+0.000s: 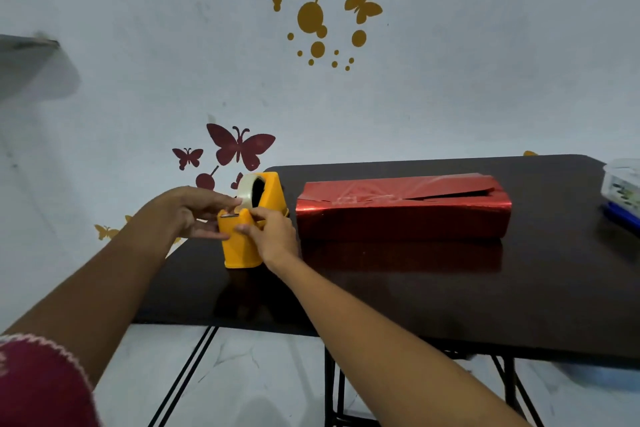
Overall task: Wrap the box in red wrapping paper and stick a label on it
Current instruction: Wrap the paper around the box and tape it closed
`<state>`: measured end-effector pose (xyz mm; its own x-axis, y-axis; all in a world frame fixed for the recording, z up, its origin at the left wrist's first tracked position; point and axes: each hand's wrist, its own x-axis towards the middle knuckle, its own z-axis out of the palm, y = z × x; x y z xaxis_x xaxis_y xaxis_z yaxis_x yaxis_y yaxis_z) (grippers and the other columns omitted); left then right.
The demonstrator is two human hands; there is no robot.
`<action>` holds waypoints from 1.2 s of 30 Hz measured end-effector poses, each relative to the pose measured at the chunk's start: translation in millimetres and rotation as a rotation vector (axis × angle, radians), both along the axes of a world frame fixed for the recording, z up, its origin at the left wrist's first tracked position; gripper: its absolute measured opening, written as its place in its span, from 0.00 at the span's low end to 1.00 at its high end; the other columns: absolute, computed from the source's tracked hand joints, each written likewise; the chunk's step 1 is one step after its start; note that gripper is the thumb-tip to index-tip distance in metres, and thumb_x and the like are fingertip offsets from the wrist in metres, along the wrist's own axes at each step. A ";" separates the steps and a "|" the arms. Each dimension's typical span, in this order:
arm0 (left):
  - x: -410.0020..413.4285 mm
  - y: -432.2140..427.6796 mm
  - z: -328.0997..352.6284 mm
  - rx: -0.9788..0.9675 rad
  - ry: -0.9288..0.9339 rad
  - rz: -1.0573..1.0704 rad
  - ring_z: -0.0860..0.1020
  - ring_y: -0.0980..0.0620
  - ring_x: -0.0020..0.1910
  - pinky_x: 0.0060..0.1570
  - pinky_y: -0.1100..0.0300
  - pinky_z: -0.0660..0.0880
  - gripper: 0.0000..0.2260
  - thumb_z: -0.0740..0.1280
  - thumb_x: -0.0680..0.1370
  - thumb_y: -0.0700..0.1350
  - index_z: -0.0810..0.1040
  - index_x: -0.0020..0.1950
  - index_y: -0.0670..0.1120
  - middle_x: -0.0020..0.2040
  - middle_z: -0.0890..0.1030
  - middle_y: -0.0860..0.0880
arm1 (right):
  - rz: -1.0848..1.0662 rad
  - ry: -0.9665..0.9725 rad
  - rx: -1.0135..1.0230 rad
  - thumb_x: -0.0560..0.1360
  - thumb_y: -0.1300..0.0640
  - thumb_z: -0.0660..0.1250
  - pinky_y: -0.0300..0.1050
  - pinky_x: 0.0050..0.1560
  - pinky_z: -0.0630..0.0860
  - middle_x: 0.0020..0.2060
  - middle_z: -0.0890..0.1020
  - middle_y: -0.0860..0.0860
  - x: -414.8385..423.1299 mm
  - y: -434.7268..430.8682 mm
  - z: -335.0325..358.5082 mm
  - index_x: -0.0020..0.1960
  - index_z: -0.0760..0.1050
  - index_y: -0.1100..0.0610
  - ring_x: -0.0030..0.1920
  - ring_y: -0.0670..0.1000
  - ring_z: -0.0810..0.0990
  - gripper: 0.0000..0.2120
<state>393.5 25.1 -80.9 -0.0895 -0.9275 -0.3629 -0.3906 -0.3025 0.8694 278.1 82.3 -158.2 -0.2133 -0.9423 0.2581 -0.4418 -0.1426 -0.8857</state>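
Butterfly stickers (239, 146) dot the pale wall behind a dark table (450, 295). At its left end stands a yellow tape dispenser (242, 246). The left hand (192, 211) rests against its side, fingers nearly straight. The right hand (273, 236) grips its front, fingers curled near the cutter. The box (401, 218), covered in red wrapping paper, lies mid-table, just right of the dispenser. A plastic container (623, 184) sits at the right edge.
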 end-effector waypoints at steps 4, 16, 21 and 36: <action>6.2 -3.6 -6.8 0.039 0.158 -0.004 0.79 0.44 0.52 0.31 0.45 0.80 0.15 0.73 0.71 0.44 0.77 0.55 0.41 0.53 0.80 0.43 | -0.016 0.019 -0.013 0.74 0.48 0.68 0.53 0.57 0.73 0.60 0.78 0.55 -2.4 -3.1 -3.3 0.65 0.74 0.51 0.61 0.58 0.74 0.21; 13.3 19.0 -3.7 -0.060 0.326 0.060 0.75 0.52 0.57 0.37 0.41 0.79 0.13 0.72 0.71 0.43 0.77 0.55 0.43 0.31 0.83 0.51 | -0.069 0.059 -0.037 0.73 0.45 0.67 0.49 0.55 0.72 0.60 0.78 0.54 -5.1 -7.5 -8.1 0.65 0.74 0.48 0.61 0.58 0.75 0.21; 14.3 28.7 -37.4 -0.138 0.369 0.123 0.78 0.51 0.52 0.38 0.48 0.79 0.06 0.72 0.72 0.41 0.79 0.46 0.42 0.40 0.83 0.47 | -0.058 0.021 -0.055 0.72 0.45 0.68 0.50 0.56 0.73 0.60 0.78 0.54 -5.4 -10.6 -11.4 0.65 0.74 0.48 0.60 0.58 0.75 0.22; -2.8 67.6 -89.4 -0.597 0.493 0.296 0.80 0.53 0.44 0.44 0.60 0.76 0.01 0.70 0.74 0.42 0.82 0.42 0.46 0.37 0.83 0.53 | 0.096 -0.139 -0.073 0.74 0.40 0.64 0.53 0.55 0.76 0.55 0.82 0.53 -33.0 -11.6 -13.0 0.58 0.79 0.51 0.55 0.55 0.79 0.20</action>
<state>390.7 92.7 -170.3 0.1690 -0.9618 0.2153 0.1011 0.2342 0.9669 245.1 70.7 -171.2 -0.1618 -0.9399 0.3005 -0.2972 -0.2440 -0.9231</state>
